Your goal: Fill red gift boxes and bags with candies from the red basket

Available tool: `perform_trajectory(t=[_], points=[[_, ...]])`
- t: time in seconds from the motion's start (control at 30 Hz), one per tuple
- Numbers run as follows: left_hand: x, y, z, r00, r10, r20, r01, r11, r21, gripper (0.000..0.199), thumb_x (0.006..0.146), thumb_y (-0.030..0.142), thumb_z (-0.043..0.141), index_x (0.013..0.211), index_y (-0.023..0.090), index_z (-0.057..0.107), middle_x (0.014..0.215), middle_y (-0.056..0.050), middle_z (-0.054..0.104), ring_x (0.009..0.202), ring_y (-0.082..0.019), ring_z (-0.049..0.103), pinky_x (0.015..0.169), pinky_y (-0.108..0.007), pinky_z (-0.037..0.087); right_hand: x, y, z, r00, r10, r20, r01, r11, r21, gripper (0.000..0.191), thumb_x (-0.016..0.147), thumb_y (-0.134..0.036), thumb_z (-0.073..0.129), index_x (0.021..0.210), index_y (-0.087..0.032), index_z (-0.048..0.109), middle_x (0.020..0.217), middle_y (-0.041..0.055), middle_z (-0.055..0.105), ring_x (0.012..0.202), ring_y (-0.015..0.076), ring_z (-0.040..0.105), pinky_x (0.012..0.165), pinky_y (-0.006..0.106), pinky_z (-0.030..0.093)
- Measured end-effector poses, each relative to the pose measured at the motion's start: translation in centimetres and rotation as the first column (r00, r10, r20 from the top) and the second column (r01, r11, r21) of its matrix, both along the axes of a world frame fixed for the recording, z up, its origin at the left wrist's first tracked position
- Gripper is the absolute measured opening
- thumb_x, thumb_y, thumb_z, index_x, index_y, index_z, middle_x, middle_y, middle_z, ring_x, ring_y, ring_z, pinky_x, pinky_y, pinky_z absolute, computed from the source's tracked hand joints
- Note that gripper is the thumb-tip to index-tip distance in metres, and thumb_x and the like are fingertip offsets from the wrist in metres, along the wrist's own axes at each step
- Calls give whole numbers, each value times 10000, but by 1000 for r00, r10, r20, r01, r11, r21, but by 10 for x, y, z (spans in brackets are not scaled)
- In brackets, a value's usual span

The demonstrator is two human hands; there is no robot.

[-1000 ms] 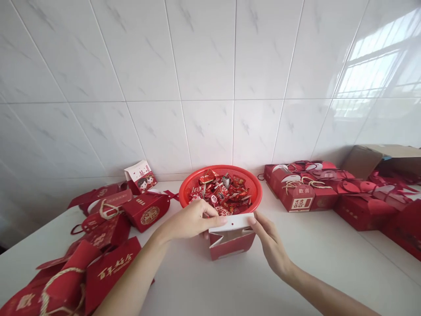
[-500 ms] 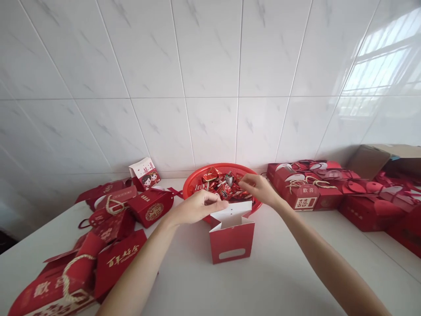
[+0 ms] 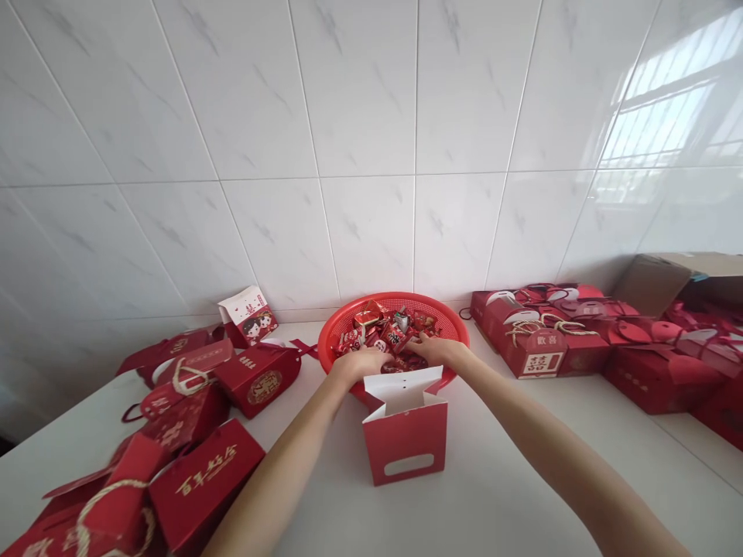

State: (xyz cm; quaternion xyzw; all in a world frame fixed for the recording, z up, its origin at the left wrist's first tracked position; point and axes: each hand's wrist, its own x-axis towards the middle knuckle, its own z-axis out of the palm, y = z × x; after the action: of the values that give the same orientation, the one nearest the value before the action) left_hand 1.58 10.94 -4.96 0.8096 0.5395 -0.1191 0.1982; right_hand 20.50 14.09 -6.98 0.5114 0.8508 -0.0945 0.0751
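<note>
A red plastic basket (image 3: 450,316) holds wrapped candies (image 3: 390,337), mostly red. My left hand (image 3: 363,363) reaches over its near left rim, with fingers stretched toward the candies and the tips partly hidden. From the right, my right hand (image 3: 439,352) dips into the basket with its fingers apart, touching the candies. I see nothing held in either hand. Just in front of the basket stands a red gift box (image 3: 406,437), upright, its top open, white inside, with an oval window low on the near face.
Several red gift boxes (image 3: 212,472) with rope handles lie at the left. A white box with cartoon figures (image 3: 249,316) stands behind them. More red gift boxes (image 3: 537,352) line the right, beside a brown cardboard carton (image 3: 653,282). A tiled wall (image 3: 371,224) closes the back.
Both hands have gone down into the basket; the left has left the gift box's top edge and the right has lowered onto the candies. The view has shifted slightly.
</note>
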Motion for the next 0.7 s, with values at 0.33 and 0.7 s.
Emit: perform_trajectory(t=[0.33,0.7], points=[[5,-4,-5,988,-132,79,132,991,1,161,683,240,591,729,207,742,773,-73,711,784,-245,612,643,-290,438,7,0,1,947,35,-320,-25,999,35,167,609,-49,658,626,-198,585,639,-6,578,673,177,586,592,267,369],[2,4,-20,944,-197,266,203,979,2,186,710,217,563,549,178,648,581,-31,646,554,-154,490,583,-283,378,19,2,-1,139,-328,-934,-22,942,-334,388,567,-438,877,703,-172,629,709,-13,614,717,177,639,641,313,569]])
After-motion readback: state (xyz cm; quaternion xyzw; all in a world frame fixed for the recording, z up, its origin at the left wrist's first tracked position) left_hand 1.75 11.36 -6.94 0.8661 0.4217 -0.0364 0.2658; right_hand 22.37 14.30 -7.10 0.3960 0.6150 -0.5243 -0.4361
